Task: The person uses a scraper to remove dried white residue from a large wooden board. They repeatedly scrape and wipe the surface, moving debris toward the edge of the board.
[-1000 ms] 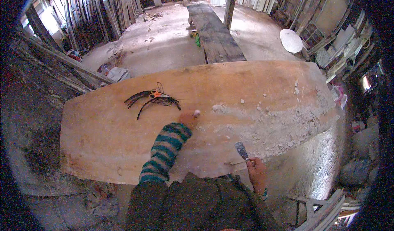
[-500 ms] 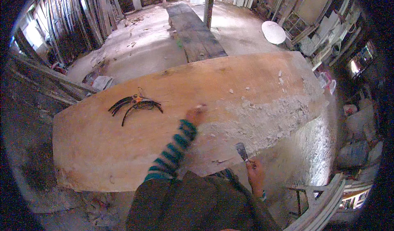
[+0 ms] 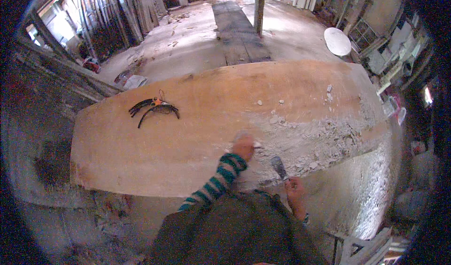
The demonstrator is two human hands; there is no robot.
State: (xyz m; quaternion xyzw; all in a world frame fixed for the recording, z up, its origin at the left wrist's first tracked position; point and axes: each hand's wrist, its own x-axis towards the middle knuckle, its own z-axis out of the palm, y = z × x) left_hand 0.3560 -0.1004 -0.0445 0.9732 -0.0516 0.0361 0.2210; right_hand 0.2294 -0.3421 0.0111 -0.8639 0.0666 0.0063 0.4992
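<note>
The right hand [image 3: 295, 189] closes round the handle of a scraper [image 3: 278, 166], its blade pointing away over the board [image 3: 206, 95]. The left hand [image 3: 243, 147] is blurred low over the board, grip impossible to tell. White chips [image 3: 324, 135] lie just right of it, beyond the scraper.

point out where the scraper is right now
In the head view, the scraper is right of centre, held in the right hand at the near edge of the wooden board, beside pale debris.

right grip [image 3: 294, 189]: scraper [image 3: 278, 165] | left grip [image 3: 243, 147]: blurred, over board [image 3: 141, 157] | white debris [image 3: 324, 135]: board's right
</note>
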